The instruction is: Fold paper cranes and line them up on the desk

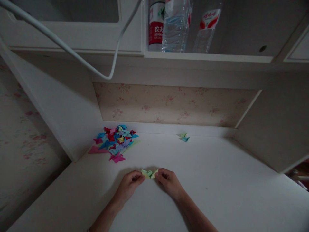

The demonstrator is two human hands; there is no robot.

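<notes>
Between my two hands is a small folded piece of pale yellow-green paper [149, 174], pointed at both ends like an origami figure. My left hand [129, 184] pinches its left tip between thumb and forefinger. On the other side, my right hand [169, 183] grips the right tip the same way. Both hands are just above or on the white desk [217, 199]; I cannot tell whether the paper touches it. Beyond my left hand lies a heap of colourful folded paper pieces [116, 140] in pink, red, blue, yellow and purple.
Two small folded papers, green and blue [184, 138], lie near the desk's back edge. A shelf [207, 57] overhead holds plastic bottles [175, 27]. A white bent tube [79, 61] hangs across the upper left. Side panels [270, 129] bound the desk.
</notes>
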